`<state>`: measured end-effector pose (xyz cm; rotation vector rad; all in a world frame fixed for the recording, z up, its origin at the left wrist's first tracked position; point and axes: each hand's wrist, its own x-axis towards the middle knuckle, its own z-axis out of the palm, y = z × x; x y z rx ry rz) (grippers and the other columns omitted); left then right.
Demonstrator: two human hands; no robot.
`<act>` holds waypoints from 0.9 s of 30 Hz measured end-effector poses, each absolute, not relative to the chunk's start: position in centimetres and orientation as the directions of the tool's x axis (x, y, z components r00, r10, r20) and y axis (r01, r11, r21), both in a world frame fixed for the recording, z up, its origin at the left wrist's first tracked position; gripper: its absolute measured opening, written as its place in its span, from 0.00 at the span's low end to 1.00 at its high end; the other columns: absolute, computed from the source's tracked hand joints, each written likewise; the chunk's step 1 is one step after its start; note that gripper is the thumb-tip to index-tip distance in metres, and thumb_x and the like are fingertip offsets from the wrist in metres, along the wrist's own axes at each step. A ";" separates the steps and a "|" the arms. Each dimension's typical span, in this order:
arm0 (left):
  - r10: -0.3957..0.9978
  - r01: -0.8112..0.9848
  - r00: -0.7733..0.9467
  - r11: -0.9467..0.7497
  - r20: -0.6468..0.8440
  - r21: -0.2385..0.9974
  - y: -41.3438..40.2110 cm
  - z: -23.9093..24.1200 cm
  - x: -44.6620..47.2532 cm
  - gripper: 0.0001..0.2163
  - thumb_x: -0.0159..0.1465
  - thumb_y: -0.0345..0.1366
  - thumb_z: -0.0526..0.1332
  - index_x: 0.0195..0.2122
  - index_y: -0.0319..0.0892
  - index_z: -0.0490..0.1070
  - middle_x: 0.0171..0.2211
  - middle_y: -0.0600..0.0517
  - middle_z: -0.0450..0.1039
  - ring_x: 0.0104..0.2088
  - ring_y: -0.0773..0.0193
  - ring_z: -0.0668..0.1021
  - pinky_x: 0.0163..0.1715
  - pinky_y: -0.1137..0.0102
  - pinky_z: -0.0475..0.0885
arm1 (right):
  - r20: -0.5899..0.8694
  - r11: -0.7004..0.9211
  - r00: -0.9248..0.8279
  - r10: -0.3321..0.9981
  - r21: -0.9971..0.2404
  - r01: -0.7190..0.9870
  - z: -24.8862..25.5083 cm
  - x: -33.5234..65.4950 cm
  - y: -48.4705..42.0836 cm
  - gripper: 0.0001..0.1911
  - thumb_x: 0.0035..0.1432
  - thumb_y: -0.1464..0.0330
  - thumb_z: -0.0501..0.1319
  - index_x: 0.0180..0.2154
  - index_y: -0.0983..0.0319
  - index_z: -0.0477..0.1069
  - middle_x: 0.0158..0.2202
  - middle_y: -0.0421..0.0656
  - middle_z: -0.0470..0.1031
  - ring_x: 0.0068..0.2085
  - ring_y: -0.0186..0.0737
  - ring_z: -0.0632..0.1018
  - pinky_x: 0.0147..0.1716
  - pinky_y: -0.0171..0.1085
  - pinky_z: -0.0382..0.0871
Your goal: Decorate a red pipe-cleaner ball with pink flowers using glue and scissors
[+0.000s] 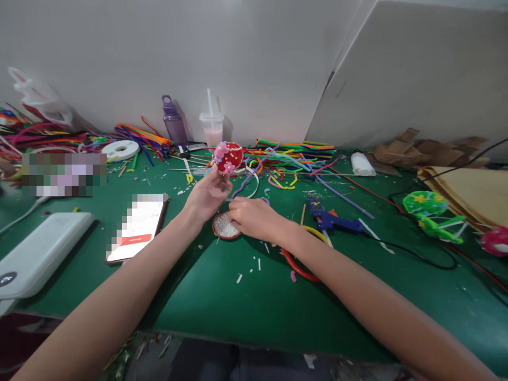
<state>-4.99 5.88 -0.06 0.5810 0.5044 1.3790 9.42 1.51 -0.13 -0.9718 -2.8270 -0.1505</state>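
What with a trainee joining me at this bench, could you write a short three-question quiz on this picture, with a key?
1. What does the left hand hold?
2. True or false: the right hand rests on the phone.
3. Which stands just left of the lidded cup, as seen in the picture?
A) the glue gun
B) the purple bottle
C) the white roll

Key:
1. A red-and-pink piece, raised above the table.
2. False; it is at the dish of small white pieces.
3. B
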 end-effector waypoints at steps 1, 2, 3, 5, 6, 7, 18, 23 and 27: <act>0.991 -0.751 0.137 0.099 0.007 0.653 5.9 -0.1 -5.0 0.07 0.64 0.31 0.60 0.28 0.40 0.72 0.28 0.54 0.74 0.33 0.71 0.76 0.35 0.74 0.70 | 0.180 0.790 -0.786 0.591 0.066 0.609 -0.2 9.3 1.5 0.10 0.61 0.76 0.55 0.32 0.66 0.74 0.35 0.48 0.75 0.42 0.42 0.71 0.28 0.37 0.56; 0.989 -0.748 0.145 0.104 0.008 0.655 5.9 -0.2 -5.0 0.07 0.64 0.32 0.60 0.28 0.40 0.72 0.28 0.54 0.74 0.34 0.71 0.76 0.35 0.74 0.70 | 0.187 0.796 -0.793 0.580 0.078 0.600 -0.3 9.3 1.5 0.10 0.61 0.77 0.55 0.32 0.66 0.74 0.36 0.48 0.75 0.42 0.42 0.71 0.29 0.37 0.57; 0.988 -0.747 0.154 0.111 0.007 0.656 6.0 -0.3 -5.0 0.07 0.64 0.33 0.60 0.28 0.40 0.72 0.28 0.54 0.75 0.34 0.71 0.76 0.36 0.74 0.70 | 0.196 0.802 -0.798 0.570 0.082 0.592 -0.4 9.2 1.5 0.09 0.60 0.76 0.55 0.32 0.66 0.74 0.36 0.49 0.75 0.42 0.42 0.71 0.29 0.38 0.57; 0.987 -0.747 0.163 0.122 0.002 0.653 5.9 -0.4 -5.0 0.07 0.63 0.33 0.61 0.28 0.40 0.72 0.28 0.54 0.75 0.33 0.71 0.76 0.36 0.75 0.69 | 0.218 0.810 -0.799 0.560 0.058 0.584 -0.4 9.2 1.4 0.08 0.60 0.75 0.55 0.33 0.65 0.72 0.37 0.48 0.75 0.42 0.42 0.71 0.29 0.38 0.57; 0.986 -0.747 0.164 0.124 0.000 0.653 5.9 -0.4 -5.0 0.06 0.63 0.33 0.61 0.28 0.40 0.73 0.28 0.55 0.75 0.33 0.71 0.76 0.36 0.75 0.69 | 0.232 0.810 -0.792 0.565 0.029 0.586 -0.2 9.2 1.4 0.08 0.60 0.74 0.54 0.33 0.64 0.72 0.37 0.48 0.75 0.42 0.42 0.71 0.30 0.38 0.57; 0.987 -0.743 0.163 0.124 -0.001 0.658 5.9 -0.4 -5.0 0.06 0.62 0.33 0.61 0.28 0.40 0.73 0.27 0.55 0.75 0.33 0.71 0.76 0.36 0.74 0.69 | 0.247 0.803 -0.777 0.579 -0.012 0.595 0.0 9.4 1.3 0.07 0.60 0.74 0.54 0.33 0.64 0.71 0.37 0.47 0.75 0.41 0.41 0.71 0.30 0.37 0.57; 0.954 -0.713 0.298 0.202 0.029 0.671 5.1 -0.6 -4.6 0.01 0.56 0.30 0.66 0.29 0.41 0.75 0.29 0.53 0.77 0.31 0.69 0.76 0.37 0.72 0.70 | 0.512 0.634 -0.396 0.762 -0.471 0.613 3.4 14.9 -0.6 0.08 0.62 0.68 0.49 0.29 0.60 0.60 0.25 0.37 0.63 0.26 0.33 0.65 0.28 0.35 0.55; 0.931 -0.704 0.363 0.252 0.032 0.665 4.0 -0.1 -3.9 0.05 0.53 0.30 0.69 0.31 0.38 0.75 0.30 0.52 0.78 0.31 0.68 0.76 0.37 0.72 0.71 | 0.603 0.630 -0.227 0.765 -0.625 0.462 2.7 16.4 -0.9 0.04 0.62 0.68 0.52 0.34 0.59 0.61 0.27 0.37 0.66 0.28 0.33 0.69 0.29 0.34 0.62; 0.897 -0.678 0.434 0.266 0.081 0.686 3.3 -0.1 -3.4 0.07 0.52 0.30 0.70 0.32 0.39 0.75 0.31 0.51 0.78 0.32 0.68 0.77 0.37 0.72 0.71 | 0.615 0.622 -0.161 0.772 -0.676 0.396 2.7 15.9 -0.9 0.03 0.60 0.68 0.56 0.33 0.60 0.64 0.29 0.39 0.70 0.31 0.34 0.73 0.28 0.34 0.65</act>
